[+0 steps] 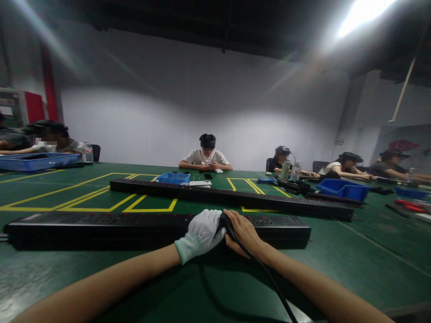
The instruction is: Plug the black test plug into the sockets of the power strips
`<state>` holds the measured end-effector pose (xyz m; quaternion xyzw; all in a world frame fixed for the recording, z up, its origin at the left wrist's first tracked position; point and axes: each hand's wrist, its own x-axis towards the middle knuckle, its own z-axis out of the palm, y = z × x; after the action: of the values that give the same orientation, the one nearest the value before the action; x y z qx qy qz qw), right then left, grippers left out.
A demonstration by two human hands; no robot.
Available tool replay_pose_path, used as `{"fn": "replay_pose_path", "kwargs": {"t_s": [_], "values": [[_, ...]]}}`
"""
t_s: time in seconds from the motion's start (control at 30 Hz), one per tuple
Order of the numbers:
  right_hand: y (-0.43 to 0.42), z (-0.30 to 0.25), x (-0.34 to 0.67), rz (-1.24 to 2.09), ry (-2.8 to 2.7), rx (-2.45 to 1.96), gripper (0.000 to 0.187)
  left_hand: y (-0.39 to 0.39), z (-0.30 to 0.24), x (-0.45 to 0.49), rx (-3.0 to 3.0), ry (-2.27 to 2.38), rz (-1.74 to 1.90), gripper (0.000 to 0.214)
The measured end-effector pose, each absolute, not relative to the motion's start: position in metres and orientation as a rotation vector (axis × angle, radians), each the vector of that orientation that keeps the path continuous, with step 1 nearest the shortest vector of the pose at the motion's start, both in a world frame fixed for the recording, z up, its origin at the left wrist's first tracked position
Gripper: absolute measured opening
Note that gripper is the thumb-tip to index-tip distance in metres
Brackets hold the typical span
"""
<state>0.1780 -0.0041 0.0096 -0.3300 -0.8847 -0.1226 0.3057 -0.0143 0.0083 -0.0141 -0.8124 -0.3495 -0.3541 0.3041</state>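
A long black power strip (134, 231) lies across the green table in front of me, with sockets and red dots along its top. My left hand (204, 231), in a white glove with a green cuff, is closed at the middle of the strip. Bare and pressed up beside it, my right hand (245, 231) has its fingers wrapped over the same spot. Between them is a black plug (223, 220), mostly covered by fingers. Its black cable (266, 268) runs down past my right wrist. Whether the plug sits in a socket is hidden.
Behind lies a second black power strip (235, 197). Farther off are a small blue basket (173, 178), a white device (200, 183) and yellow tape lines. Blue bins (342, 190) and bottles (296, 172) stand to the right, a blue tray (38, 162) left. Several people sit around the table.
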Motion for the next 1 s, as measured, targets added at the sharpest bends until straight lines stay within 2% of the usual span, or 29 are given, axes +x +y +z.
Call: {"fn": "replay_pose_path", "kwargs": {"t_s": [1.0], "values": [[-0.0018, 0.0076, 0.1786, -0.333, -2.342, -0.854, 0.067, 0.0068, -0.0135, -0.0141, -2.124, -0.902, -0.952, 0.042]]}}
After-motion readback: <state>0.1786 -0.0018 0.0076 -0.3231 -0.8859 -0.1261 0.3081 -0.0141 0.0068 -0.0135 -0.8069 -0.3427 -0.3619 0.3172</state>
